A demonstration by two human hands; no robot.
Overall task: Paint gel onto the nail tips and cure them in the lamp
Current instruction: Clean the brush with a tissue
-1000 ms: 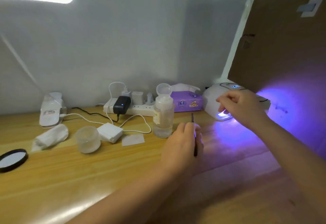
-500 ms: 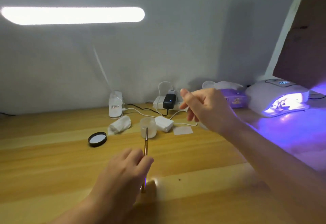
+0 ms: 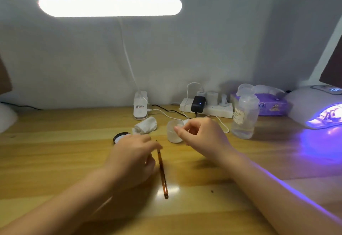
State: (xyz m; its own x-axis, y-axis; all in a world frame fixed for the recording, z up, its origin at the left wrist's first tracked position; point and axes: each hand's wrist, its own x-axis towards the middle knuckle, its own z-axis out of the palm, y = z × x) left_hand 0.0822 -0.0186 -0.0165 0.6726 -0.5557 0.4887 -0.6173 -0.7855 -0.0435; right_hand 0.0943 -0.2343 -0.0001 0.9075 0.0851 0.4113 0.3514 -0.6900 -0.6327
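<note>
On the wooden table [image 3: 55, 160], far right, the curing lamp [image 3: 314, 107] glows violet with nail tips inside (too blurred to count). Nearer centre, the left hand [image 3: 131, 158] pinches a slim brush [image 3: 162, 170], its handle end pointing toward the viewer. Beside it the right hand [image 3: 203, 136] hovers, fingers loosely curled, at a small frosted jar [image 3: 173, 132].

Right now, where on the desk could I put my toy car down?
Bare wood lies along the near edge of the desk, between the two forearms, and on the far left, left of the black lid. It is crowded at the back: crumpled tissue, small cup, power strip, clear bottle, curing lamp.
</note>
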